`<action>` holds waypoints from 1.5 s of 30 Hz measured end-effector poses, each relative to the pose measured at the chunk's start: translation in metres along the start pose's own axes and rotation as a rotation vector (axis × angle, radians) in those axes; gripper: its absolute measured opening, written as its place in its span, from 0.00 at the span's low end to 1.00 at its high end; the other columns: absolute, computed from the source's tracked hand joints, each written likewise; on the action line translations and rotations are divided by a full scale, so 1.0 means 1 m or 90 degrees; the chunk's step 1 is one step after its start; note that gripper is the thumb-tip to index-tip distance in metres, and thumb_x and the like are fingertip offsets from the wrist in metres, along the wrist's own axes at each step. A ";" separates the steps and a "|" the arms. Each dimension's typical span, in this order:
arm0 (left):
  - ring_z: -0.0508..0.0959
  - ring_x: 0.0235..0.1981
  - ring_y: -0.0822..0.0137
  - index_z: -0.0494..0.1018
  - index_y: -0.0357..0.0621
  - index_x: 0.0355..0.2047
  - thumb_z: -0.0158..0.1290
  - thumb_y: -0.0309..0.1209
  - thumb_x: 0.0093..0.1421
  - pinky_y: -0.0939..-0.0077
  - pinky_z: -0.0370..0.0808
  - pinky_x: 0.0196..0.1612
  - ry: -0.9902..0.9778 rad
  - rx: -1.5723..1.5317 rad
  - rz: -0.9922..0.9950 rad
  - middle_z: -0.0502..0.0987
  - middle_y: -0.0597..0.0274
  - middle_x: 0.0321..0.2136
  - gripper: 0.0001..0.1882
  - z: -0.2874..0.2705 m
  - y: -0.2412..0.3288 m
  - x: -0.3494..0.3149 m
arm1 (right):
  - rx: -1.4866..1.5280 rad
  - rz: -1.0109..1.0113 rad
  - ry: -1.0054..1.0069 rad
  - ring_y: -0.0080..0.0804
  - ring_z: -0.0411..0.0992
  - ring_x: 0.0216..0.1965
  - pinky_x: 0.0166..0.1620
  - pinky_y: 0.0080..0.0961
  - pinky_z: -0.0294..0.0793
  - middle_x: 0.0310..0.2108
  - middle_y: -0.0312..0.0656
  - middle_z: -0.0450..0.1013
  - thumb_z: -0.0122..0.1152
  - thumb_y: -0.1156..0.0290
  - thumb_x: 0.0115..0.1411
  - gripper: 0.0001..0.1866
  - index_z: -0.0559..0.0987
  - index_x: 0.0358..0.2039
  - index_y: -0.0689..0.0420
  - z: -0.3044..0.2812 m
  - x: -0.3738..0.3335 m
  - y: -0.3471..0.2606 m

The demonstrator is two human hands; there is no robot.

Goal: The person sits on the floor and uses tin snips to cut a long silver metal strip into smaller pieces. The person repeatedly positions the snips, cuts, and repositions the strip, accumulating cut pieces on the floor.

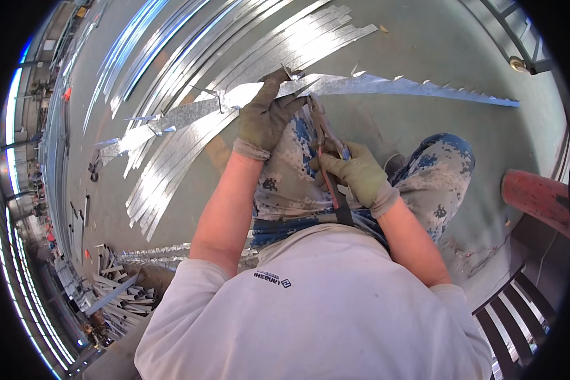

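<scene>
A long shiny sheet-metal strip (367,84) lies across my raised knee, with pointed tabs standing up along it. My gloved left hand (263,120) is closed on the strip near its middle, fingers reaching over the far edge. In my gloved right hand (360,172) is a plier-like hand tool (321,126) with reddish handles. Its jaws are up at the strip's near edge, just right of my left hand. Whether they touch the metal I cannot tell. One handle end (343,212) points down toward my waist.
Many flat metal strips (164,180) lie fanned on the floor beyond and left of me. A pile of metal offcuts (123,291) is at lower left. To the right are a red cylinder (535,197), a dark slatted seat (519,310) and a metal frame (519,38) farther off.
</scene>
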State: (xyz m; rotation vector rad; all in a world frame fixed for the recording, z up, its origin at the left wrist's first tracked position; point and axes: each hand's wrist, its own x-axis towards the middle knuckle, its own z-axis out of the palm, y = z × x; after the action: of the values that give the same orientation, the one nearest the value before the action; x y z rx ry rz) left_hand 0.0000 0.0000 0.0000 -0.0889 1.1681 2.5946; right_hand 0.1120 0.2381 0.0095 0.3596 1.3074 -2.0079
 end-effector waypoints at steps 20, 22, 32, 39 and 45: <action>0.83 0.67 0.42 0.74 0.37 0.68 0.48 0.36 0.84 0.42 0.80 0.72 -0.057 -0.074 0.038 0.80 0.39 0.66 0.21 -0.011 0.003 0.000 | 0.418 0.029 -0.263 0.45 0.88 0.49 0.48 0.44 0.91 0.56 0.54 0.85 0.64 0.69 0.77 0.30 0.71 0.74 0.64 0.000 0.004 0.012; 0.83 0.66 0.42 0.74 0.36 0.68 0.48 0.36 0.84 0.41 0.80 0.72 -0.042 -0.058 0.033 0.81 0.39 0.66 0.21 -0.005 0.005 -0.001 | 0.389 0.032 -0.254 0.45 0.87 0.52 0.53 0.43 0.91 0.58 0.54 0.84 0.65 0.71 0.76 0.28 0.74 0.73 0.64 0.000 0.001 0.003; 0.85 0.62 0.37 0.73 0.31 0.66 0.50 0.35 0.83 0.30 0.79 0.72 0.008 -0.039 0.025 0.81 0.41 0.62 0.20 -0.003 0.007 -0.007 | 0.319 -0.059 -0.063 0.45 0.86 0.52 0.53 0.42 0.90 0.65 0.49 0.80 0.67 0.73 0.76 0.29 0.73 0.75 0.58 -0.031 -0.002 0.025; 0.83 0.63 0.34 0.71 0.28 0.66 0.47 0.35 0.85 0.30 0.81 0.71 0.014 -0.020 0.031 0.78 0.38 0.62 0.21 0.007 0.016 -0.017 | 0.386 -0.229 -0.021 0.42 0.83 0.53 0.53 0.42 0.88 0.64 0.47 0.77 0.66 0.70 0.78 0.30 0.71 0.77 0.50 -0.075 0.054 -0.002; 0.83 0.64 0.39 0.71 0.31 0.69 0.45 0.39 0.86 0.36 0.81 0.71 0.015 0.030 0.044 0.79 0.40 0.64 0.24 0.027 0.033 -0.041 | 0.444 -0.268 -0.128 0.39 0.82 0.51 0.51 0.40 0.87 0.49 0.45 0.81 0.64 0.73 0.78 0.27 0.74 0.75 0.50 -0.079 0.068 -0.023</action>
State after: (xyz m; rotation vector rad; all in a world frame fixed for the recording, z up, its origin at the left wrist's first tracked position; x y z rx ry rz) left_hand 0.0310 -0.0101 0.0490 -0.0699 1.2608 2.6308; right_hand 0.0369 0.2855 -0.0487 0.1919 0.5488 -2.7499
